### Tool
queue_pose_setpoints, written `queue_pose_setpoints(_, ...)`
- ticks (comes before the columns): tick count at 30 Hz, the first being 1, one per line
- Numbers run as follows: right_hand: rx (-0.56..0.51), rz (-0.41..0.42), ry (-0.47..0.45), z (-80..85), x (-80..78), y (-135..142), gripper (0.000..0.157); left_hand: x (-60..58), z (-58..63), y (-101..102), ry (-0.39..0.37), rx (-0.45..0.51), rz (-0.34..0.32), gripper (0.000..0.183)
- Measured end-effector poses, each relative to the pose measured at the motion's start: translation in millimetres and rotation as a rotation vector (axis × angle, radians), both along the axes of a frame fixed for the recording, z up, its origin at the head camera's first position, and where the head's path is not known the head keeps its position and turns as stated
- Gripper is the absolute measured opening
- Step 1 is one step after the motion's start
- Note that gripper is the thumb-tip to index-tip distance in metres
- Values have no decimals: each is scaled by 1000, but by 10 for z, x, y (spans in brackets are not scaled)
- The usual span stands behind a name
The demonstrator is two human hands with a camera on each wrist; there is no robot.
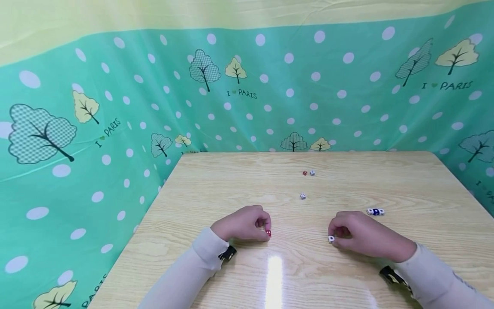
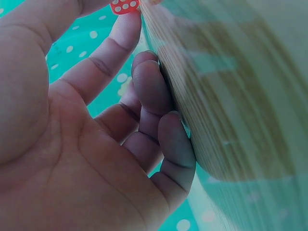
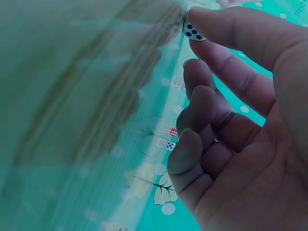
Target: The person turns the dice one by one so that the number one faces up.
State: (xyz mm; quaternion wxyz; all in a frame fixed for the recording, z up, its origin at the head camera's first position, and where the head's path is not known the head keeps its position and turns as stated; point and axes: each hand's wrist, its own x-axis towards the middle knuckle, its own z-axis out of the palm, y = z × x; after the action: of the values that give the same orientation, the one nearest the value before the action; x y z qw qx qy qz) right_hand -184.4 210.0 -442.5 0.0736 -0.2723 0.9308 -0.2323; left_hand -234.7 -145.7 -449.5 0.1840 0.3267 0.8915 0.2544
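Between thumb and index finger, my left hand (image 1: pixel 245 224) pinches a red die (image 1: pixel 268 233) with white dots, low over the wooden table. In the left wrist view the red die (image 2: pixel 125 6) shows at the top edge, partly cut off. My right hand (image 1: pixel 359 234) pinches a white die (image 1: pixel 331 239) close to the tabletop, some way to the right of the red one. Dark dots on this white die (image 3: pixel 193 32) face the right wrist camera. The other fingers of both hands are curled near the table surface.
Beyond the right hand lies a short row of white and blue dice (image 1: pixel 376 212). One white die (image 1: pixel 302 196) sits mid-table; farther back are a red die (image 1: pixel 305 173) and another white die (image 1: pixel 312 173). A green dotted curtain (image 1: pixel 266 116) borders the wooden table (image 1: pixel 208 171).
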Motion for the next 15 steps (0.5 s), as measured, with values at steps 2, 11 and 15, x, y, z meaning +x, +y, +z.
queue_pose_setpoints(2, 4, 2, 5, -3, -2, -1, 19, -5, 0, 1, -4, 2, -1, 15)
queue_pose_setpoints(11, 13, 23, 46, -8, 5, -2, 18, -11, -2, 5, -5, 5, -5, 15)
queue_pose_setpoints(15, 38, 9, 66, -3, 16, -7, 17, -10, -2, 5, -3, 3, -4, 15)
